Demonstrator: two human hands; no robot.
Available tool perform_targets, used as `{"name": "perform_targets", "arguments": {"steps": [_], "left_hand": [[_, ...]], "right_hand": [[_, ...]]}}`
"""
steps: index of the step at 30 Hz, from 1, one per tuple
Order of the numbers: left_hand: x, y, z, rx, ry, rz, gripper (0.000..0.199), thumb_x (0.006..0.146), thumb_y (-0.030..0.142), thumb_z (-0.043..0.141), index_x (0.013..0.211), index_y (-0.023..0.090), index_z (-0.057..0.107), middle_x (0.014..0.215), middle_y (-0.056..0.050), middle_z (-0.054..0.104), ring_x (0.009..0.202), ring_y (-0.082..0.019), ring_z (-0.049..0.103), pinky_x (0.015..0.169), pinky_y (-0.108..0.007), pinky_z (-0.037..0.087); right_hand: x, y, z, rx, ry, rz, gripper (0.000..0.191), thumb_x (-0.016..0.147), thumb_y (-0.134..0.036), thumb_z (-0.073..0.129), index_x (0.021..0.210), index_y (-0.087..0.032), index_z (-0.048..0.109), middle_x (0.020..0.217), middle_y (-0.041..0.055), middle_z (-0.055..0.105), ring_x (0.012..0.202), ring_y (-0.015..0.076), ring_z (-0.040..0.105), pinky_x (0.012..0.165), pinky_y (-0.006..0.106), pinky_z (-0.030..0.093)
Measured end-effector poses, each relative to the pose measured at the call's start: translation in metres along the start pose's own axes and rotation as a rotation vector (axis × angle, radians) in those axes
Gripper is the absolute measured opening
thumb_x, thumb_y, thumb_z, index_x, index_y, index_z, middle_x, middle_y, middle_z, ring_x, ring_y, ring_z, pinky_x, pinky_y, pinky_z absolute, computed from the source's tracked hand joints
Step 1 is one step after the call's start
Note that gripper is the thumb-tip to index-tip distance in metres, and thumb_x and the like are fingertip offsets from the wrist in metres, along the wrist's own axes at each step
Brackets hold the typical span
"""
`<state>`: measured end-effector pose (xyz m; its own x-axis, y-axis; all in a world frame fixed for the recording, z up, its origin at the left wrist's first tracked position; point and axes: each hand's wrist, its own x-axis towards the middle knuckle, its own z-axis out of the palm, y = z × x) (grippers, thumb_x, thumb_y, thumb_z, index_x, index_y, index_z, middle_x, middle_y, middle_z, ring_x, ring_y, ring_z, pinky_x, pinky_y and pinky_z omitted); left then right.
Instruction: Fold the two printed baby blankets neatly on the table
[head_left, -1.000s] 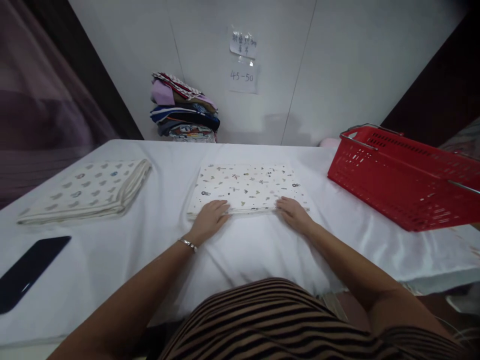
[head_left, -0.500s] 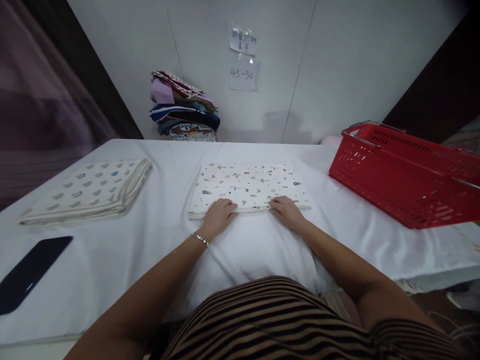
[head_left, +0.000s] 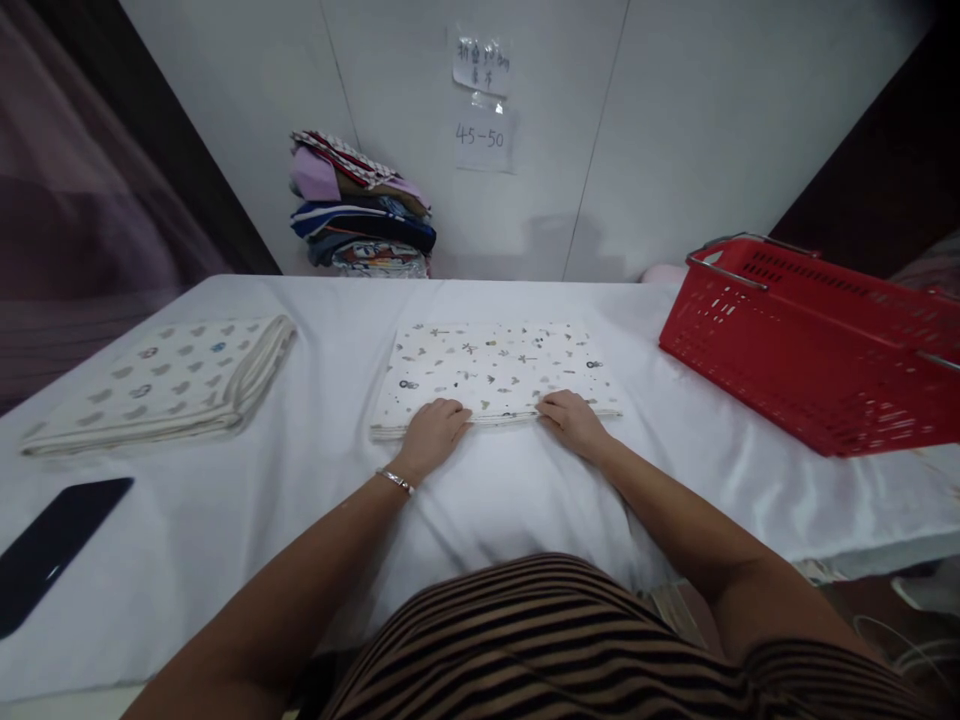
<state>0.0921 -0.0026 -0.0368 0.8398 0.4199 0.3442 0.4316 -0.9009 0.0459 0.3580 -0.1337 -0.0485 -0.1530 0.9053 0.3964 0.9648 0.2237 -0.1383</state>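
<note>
Folded printed cloth [head_left: 495,362]: flat, mid white-draped worktop [head_left: 334,350]. Left hand [head_left: 433,437], right hand [head_left: 576,427]: fingers curled at near edge; pinch or mere rest, cannot tell. Risk: layers skewing, edge creasing, if the two pull unevenly.

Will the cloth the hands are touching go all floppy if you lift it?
Probably floppy: the cloth is folded in layers, so lifted by one edge it might droop or unfold. It's likely light, since it looks thin even when folded. Pushed, it may slide or wrinkle, as it lies flat on a smooth-looking tablecloth.
</note>
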Motion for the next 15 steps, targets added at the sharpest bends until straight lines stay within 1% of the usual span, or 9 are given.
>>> {"name": "perform_targets", "arguments": {"steps": [3, 9, 15], "left_hand": [[0.0019, -0.001, -0.0007, -0.016, -0.014, 0.003, 0.025, 0.09, 0.035, 0.045, 0.104, 0.02, 0.06, 0.101, -0.007, 0.06, 0.094, -0.021, 0.051, 0.078, -0.035, 0.041], [0.0078, -0.0021, -0.004, -0.042, -0.031, -0.03, 0.027, 0.092, 0.033, 0.04, 0.099, 0.021, 0.063, 0.094, -0.006, 0.061, 0.088, -0.02, 0.052, 0.076, -0.035, 0.042], [0.0022, 0.001, -0.0033, -0.033, -0.062, -0.017, 0.025, 0.091, 0.033, 0.042, 0.099, 0.021, 0.062, 0.096, -0.007, 0.06, 0.09, -0.021, 0.051, 0.077, -0.035, 0.041]], "right_hand": [[0.001, 0.0014, -0.0028, 0.008, -0.024, -0.017, 0.023, 0.091, -0.026, 0.047, 0.104, -0.018, 0.064, 0.105, 0.0107, 0.063, 0.095, 0.0226, 0.053, 0.081, 0.036, 0.041], [0.0039, 0.0037, -0.0026, 0.006, -0.013, 0.021, 0.026, 0.092, -0.025, 0.043, 0.104, -0.018, 0.066, 0.104, 0.0112, 0.064, 0.094, 0.0229, 0.053, 0.081, 0.037, 0.042], [0.0033, 0.0033, -0.0019, 0.023, -0.049, 0.007, 0.024, 0.091, -0.023, 0.045, 0.102, -0.019, 0.066, 0.104, 0.01, 0.064, 0.094, 0.0227, 0.053, 0.081, 0.036, 0.042]]}}
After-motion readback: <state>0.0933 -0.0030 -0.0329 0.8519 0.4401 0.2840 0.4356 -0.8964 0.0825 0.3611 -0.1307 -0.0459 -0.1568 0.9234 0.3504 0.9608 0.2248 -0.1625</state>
